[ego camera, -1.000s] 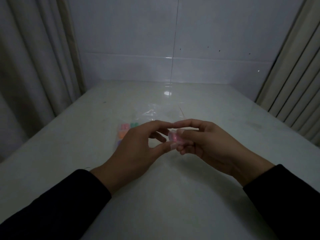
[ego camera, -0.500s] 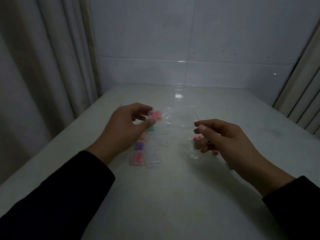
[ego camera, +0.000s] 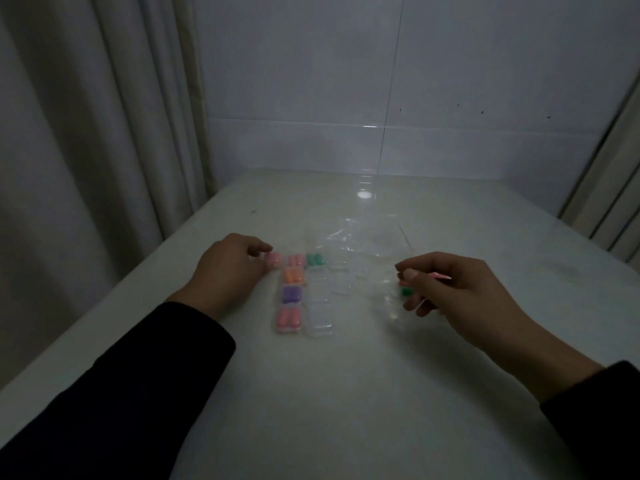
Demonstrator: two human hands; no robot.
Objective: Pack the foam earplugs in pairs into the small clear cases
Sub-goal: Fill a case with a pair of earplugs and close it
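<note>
My left hand (ego camera: 230,270) rests low on the table, fingertips pinching a small clear case with pink earplugs (ego camera: 273,260) at the left end of a cluster of cases. Beside it lie filled cases: pink (ego camera: 294,260), green (ego camera: 315,260), orange (ego camera: 293,275), purple (ego camera: 291,294) and red-pink (ego camera: 288,319). Empty clear cases (ego camera: 320,320) form a column to their right. My right hand (ego camera: 446,289) hovers at the right, fingers curled around loose earplugs, a green one (ego camera: 405,291) and a pink one (ego camera: 440,276) showing.
A crumpled clear plastic bag (ego camera: 367,244) lies behind the cases on the white table (ego camera: 346,393). Curtains hang at the left (ego camera: 86,150) and the far right; a tiled wall closes the back. The scene is dim.
My hands were together on a pink-filled case; they parted. The left hand carried that case leftward and lowered it beside the filled cases. The right hand drew back to the right.
</note>
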